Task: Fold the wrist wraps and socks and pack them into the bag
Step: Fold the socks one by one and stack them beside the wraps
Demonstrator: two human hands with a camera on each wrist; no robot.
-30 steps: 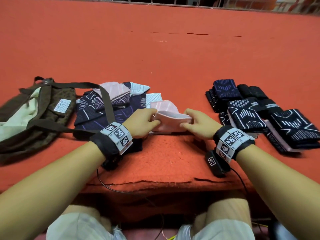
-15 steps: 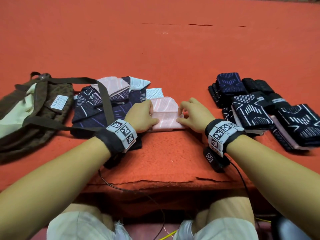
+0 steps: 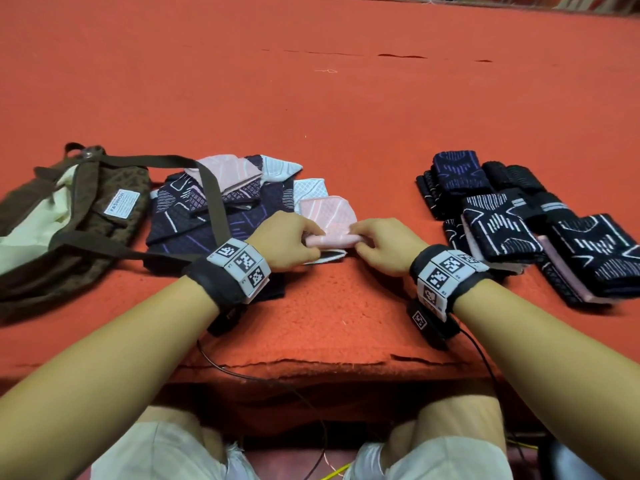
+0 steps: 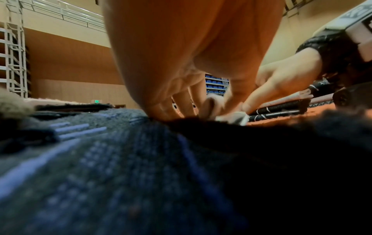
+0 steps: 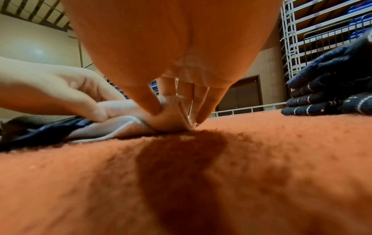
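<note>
Pink knitted sock (image 3: 329, 221) with a pale line pattern lies on the orange carpeted table (image 3: 311, 109), at the near right edge of the loose heap of dark navy and pink socks (image 3: 211, 206), with its near end rolled up into a soft tube. The left hand (image 3: 289, 239) pinches one end of that roll and the right hand (image 3: 386, 244) pinches the other, the fingers (image 5: 153, 105) curled round the fabric and pressing it down against the table.

The roll looks loose and springy, so if either pinch eases off it is likely to unfurl. Uneven pull from the two hands could skew it into a cone that will not sit neatly. A white-edged layer (image 5: 120, 127) sticks out under the roll, and it could get dragged along or caught in the fold. The brown fabric shoulder bag (image 3: 69, 216) lies well to the left with its strap (image 3: 211, 199) draped over the heap, so lifting anything from there could snag it. The stacked, folded black and navy patterned pieces (image 3: 519, 223) lie to the right, apart from both hands.
</note>
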